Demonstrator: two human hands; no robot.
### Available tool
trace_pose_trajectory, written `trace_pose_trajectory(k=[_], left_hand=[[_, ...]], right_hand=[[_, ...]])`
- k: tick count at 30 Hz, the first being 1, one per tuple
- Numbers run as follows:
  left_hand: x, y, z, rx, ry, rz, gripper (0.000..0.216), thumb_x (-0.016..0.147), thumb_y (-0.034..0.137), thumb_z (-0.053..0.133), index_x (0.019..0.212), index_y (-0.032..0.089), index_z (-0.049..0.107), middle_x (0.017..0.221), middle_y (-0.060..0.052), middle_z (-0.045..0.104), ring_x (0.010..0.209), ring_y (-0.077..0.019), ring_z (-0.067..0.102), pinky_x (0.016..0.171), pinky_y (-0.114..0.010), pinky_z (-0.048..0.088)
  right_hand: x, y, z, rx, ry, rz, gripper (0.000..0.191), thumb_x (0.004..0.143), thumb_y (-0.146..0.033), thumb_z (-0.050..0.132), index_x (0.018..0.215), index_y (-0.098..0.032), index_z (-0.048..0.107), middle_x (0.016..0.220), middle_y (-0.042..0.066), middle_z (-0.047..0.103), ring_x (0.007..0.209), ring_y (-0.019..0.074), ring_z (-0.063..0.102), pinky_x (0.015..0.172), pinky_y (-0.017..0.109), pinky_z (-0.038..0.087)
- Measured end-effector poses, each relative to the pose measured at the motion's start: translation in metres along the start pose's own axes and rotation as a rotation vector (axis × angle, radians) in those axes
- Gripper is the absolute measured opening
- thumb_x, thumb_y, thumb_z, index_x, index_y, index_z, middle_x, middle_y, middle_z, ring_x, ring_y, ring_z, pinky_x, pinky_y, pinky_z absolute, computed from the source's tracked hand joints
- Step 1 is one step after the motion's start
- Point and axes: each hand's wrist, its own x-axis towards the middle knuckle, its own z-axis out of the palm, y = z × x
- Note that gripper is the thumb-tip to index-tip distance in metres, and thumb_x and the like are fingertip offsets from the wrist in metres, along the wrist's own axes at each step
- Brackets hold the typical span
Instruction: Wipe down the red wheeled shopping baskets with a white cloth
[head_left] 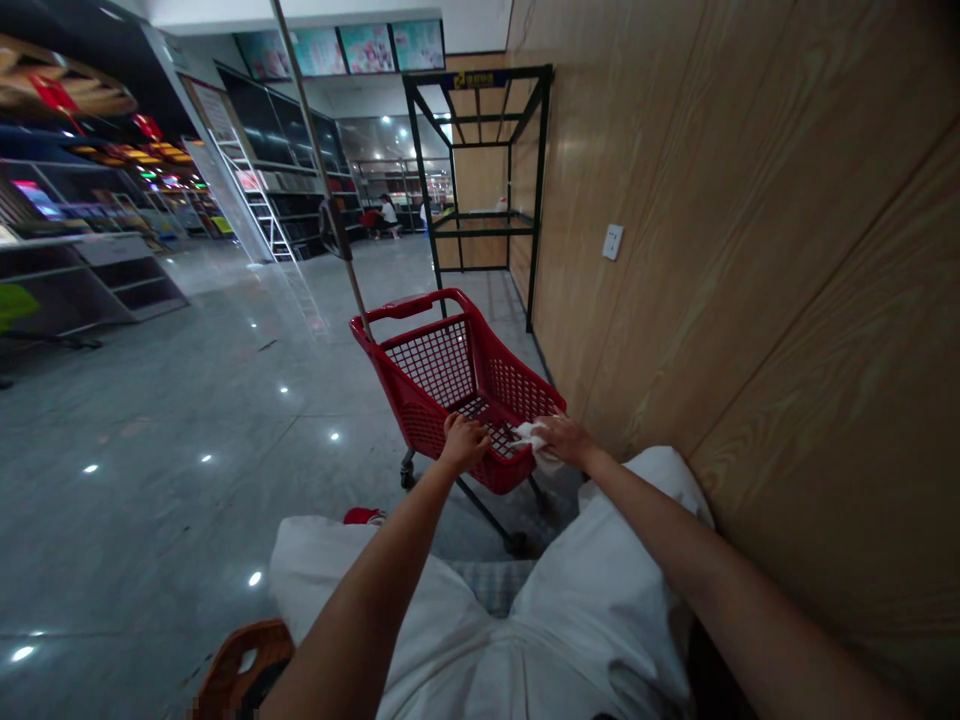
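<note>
A small red plastic shopping cart (439, 375) stands on the grey floor in front of my knees. My left hand (463, 440) is closed over the near rim of its basket. My right hand (564, 438) grips a crumpled white cloth (534, 437) and presses it against the basket's near right edge. A metal pole (322, 170) rises from the cart's left side. I am seated, with white trousers filling the lower view.
A wood-panelled wall (750, 250) with a white socket (613, 241) runs close along the right. An empty black metal rack (480, 170) stands behind the cart. A ladder (259, 205) and store shelves line the far left. A person sits far back.
</note>
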Motion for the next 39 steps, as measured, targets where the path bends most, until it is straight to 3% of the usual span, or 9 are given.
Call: trace_pose_trajectory(k=[3, 9, 13, 16, 19, 23, 31, 35, 39], left_hand=[[0.002, -0.008, 0.001, 0.003, -0.01, 0.028, 0.035, 0.089, 0.032, 0.041, 0.067, 0.024, 0.067, 0.08, -0.001, 0.066, 0.089, -0.0185, 0.05, 0.1, -0.045, 0.026], [0.008, -0.034, -0.008, 0.034, 0.015, -0.007, 0.022, 0.089, 0.033, 0.049, 0.091, 0.027, 0.07, 0.109, -0.003, 0.065, 0.11, -0.0223, 0.051, 0.108, -0.046, 0.025], [-0.001, -0.024, -0.009, 0.068, 0.122, -0.096, 0.026, 0.086, 0.032, 0.053, 0.107, 0.023, 0.065, 0.128, -0.008, 0.057, 0.128, -0.0269, 0.041, 0.108, -0.047, 0.028], [-0.017, -0.011, 0.0, 0.06, 0.157, -0.097, 0.028, 0.091, 0.037, 0.046, 0.105, 0.023, 0.066, 0.121, -0.006, 0.062, 0.123, -0.0258, 0.046, 0.111, -0.051, 0.023], [-0.029, -0.007, 0.006, 0.048, 0.157, -0.065, 0.032, 0.095, 0.037, 0.039, 0.097, 0.026, 0.069, 0.109, -0.002, 0.069, 0.114, -0.0223, 0.053, 0.113, -0.051, 0.018], [-0.027, -0.008, 0.009, 0.043, 0.183, -0.042, 0.032, 0.095, 0.037, 0.038, 0.101, 0.027, 0.068, 0.114, -0.002, 0.067, 0.114, -0.0216, 0.052, 0.113, -0.048, 0.019], [-0.015, 0.01, 0.019, 0.039, 0.172, -0.062, 0.032, 0.095, 0.034, 0.038, 0.098, 0.024, 0.068, 0.103, -0.004, 0.069, 0.112, -0.022, 0.051, 0.112, -0.048, 0.019], [-0.015, 0.009, 0.017, 0.045, 0.182, -0.058, 0.035, 0.096, 0.036, 0.037, 0.092, 0.023, 0.069, 0.095, -0.005, 0.07, 0.112, -0.0222, 0.05, 0.111, -0.047, 0.021], [-0.015, 0.013, 0.017, 0.035, 0.201, -0.077, 0.04, 0.096, 0.037, 0.034, 0.087, 0.021, 0.069, 0.09, -0.006, 0.07, 0.11, -0.0227, 0.05, 0.111, -0.047, 0.021]], right_hand=[[0.001, -0.003, -0.001, -0.041, -0.03, 0.067, 0.029, 0.086, -0.028, 0.058, 0.115, -0.025, 0.06, 0.117, 0.005, 0.061, 0.105, 0.0195, 0.055, 0.105, 0.038, 0.029], [0.02, -0.044, 0.006, -0.069, -0.005, 0.147, 0.026, 0.087, -0.036, 0.057, 0.107, -0.022, 0.064, 0.105, 0.008, 0.063, 0.095, 0.021, 0.056, 0.092, 0.035, 0.035], [0.035, -0.071, 0.012, -0.069, 0.052, 0.178, 0.029, 0.089, -0.041, 0.054, 0.108, -0.022, 0.063, 0.107, 0.009, 0.063, 0.093, 0.021, 0.057, 0.088, 0.034, 0.038], [0.038, -0.074, 0.014, -0.05, 0.065, 0.13, 0.031, 0.089, -0.042, 0.052, 0.114, -0.024, 0.06, 0.112, 0.008, 0.062, 0.095, 0.0201, 0.058, 0.097, 0.037, 0.035], [0.027, -0.053, 0.012, -0.052, 0.05, 0.133, 0.031, 0.09, -0.039, 0.052, 0.117, -0.026, 0.058, 0.115, 0.007, 0.062, 0.102, 0.0205, 0.058, 0.106, 0.043, 0.028], [0.009, -0.033, 0.009, -0.06, 0.067, 0.212, 0.027, 0.09, -0.031, 0.051, 0.114, -0.021, 0.059, 0.123, 0.009, 0.058, 0.117, 0.0231, 0.05, 0.107, 0.044, 0.029], [0.038, -0.104, 0.031, 0.034, 0.174, 0.231, 0.027, 0.092, -0.023, 0.044, 0.114, -0.017, 0.059, 0.12, 0.011, 0.059, 0.111, 0.0213, 0.052, 0.106, 0.043, 0.032], [0.021, -0.077, 0.03, 0.007, 0.163, 0.13, 0.028, 0.092, -0.027, 0.047, 0.117, -0.022, 0.058, 0.124, 0.008, 0.057, 0.112, 0.0209, 0.051, 0.109, 0.046, 0.026], [-0.008, -0.035, 0.016, -0.059, 0.161, 0.232, 0.027, 0.09, -0.03, 0.048, 0.113, -0.024, 0.061, 0.122, 0.009, 0.058, 0.115, 0.0246, 0.048, 0.108, 0.049, 0.023]])
